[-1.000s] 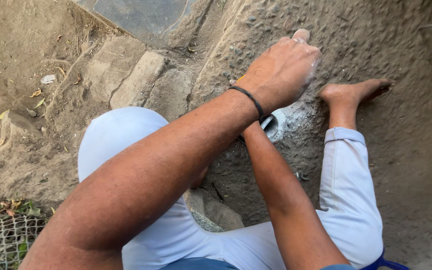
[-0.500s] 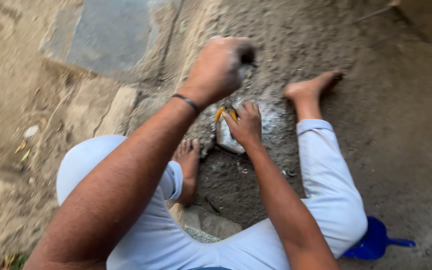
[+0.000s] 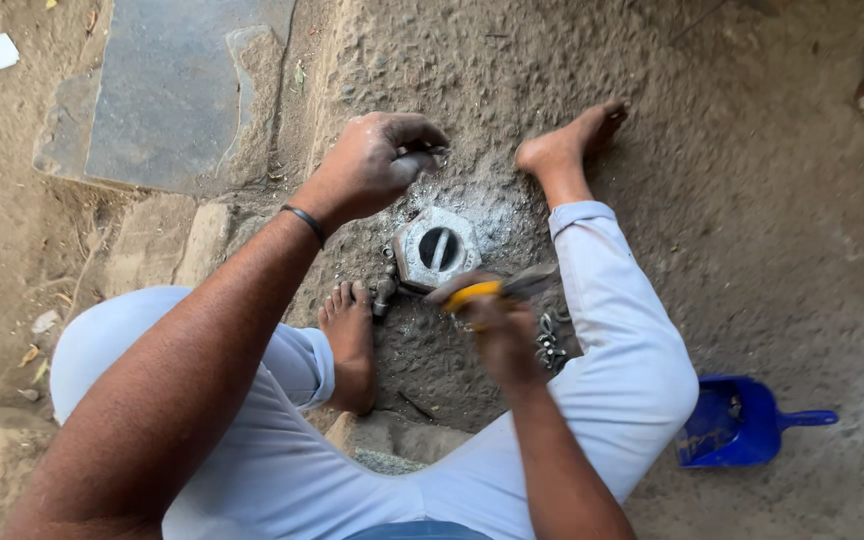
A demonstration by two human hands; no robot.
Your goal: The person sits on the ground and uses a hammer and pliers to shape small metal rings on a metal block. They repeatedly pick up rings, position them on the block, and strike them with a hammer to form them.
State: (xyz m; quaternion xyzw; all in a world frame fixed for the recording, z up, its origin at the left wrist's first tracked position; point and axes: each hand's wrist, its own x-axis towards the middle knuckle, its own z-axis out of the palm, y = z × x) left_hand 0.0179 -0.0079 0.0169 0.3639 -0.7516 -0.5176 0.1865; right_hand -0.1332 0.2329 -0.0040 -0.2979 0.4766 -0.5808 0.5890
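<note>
One hexagonal metal block point(image 3: 437, 247) lies between two bare feet; right hand point(image 3: 497, 325) grips yellow-handled pliers point(image 3: 482, 290), left hand point(image 3: 377, 160) fists a half-hidden tool (kind unclear).

we see a grey metal hex block point(image 3: 436, 247) with a dark slot, pale ash dust around it. tool point(image 3: 482, 290) has a yellow handle. left wrist wears a black band point(image 3: 304, 222). trousers point(image 3: 612, 350) are light blue-white. scoop point(image 3: 742, 422) is bright blue. ground point(image 3: 752, 200) is brown and pitted; slab point(image 3: 167, 90) is dull grey.
</note>
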